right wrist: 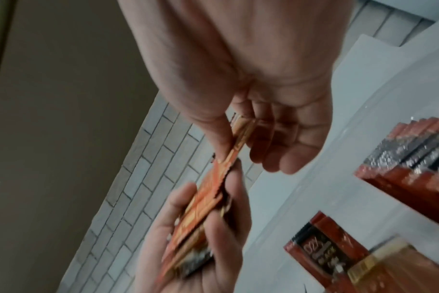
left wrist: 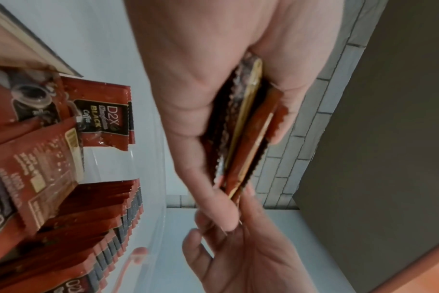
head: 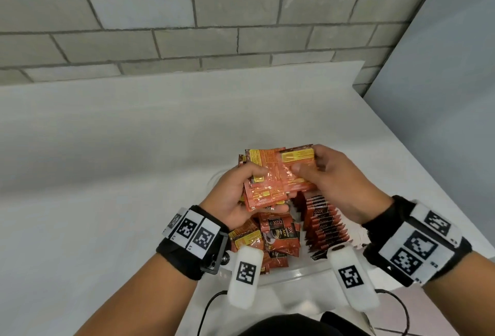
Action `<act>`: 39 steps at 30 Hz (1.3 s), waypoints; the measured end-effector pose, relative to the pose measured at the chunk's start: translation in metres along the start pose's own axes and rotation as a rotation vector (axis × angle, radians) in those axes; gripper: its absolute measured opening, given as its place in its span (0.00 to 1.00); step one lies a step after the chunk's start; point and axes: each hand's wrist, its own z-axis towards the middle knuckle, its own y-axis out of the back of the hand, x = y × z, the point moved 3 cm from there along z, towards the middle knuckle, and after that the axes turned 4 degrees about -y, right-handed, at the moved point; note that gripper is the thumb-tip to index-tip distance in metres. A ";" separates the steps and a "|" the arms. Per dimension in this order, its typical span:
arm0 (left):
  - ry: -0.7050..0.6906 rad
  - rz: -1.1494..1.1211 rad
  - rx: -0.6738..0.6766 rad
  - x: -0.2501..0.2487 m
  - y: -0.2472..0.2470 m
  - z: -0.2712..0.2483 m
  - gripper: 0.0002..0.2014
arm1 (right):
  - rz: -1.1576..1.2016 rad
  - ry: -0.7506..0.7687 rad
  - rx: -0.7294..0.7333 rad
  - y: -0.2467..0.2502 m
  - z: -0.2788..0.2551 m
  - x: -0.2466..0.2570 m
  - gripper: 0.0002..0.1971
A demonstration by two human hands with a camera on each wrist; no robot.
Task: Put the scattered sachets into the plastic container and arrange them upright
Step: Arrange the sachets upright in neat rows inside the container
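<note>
Sachets (head: 265, 185) sat fanned in the left hand (head: 227, 196) at centre frame; the right hand (head: 334, 183) pinched one, likely squaring them above the container (head: 300, 272).

Bare counter (head: 107, 161) open left and beyond, upright sachet row (head: 325, 225) and loose sachets (head: 270, 239) filling container (head: 302, 272) below.

Two hands (head: 281, 188), one plastic container (head: 302, 272), many sachets (head: 321, 228), uncountable
</note>
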 end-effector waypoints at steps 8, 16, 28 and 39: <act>0.044 0.198 0.118 0.005 -0.002 0.002 0.10 | -0.313 0.209 0.189 0.020 0.008 0.024 0.11; 0.060 0.271 0.087 0.005 0.000 0.006 0.11 | -0.450 0.213 0.244 0.020 0.012 0.016 0.18; 0.050 0.076 -0.015 0.001 0.003 0.015 0.19 | -0.116 0.003 0.102 0.036 0.020 -0.007 0.07; -0.032 0.276 -0.073 0.005 0.002 0.018 0.15 | 0.248 -0.255 0.200 0.016 0.013 -0.023 0.09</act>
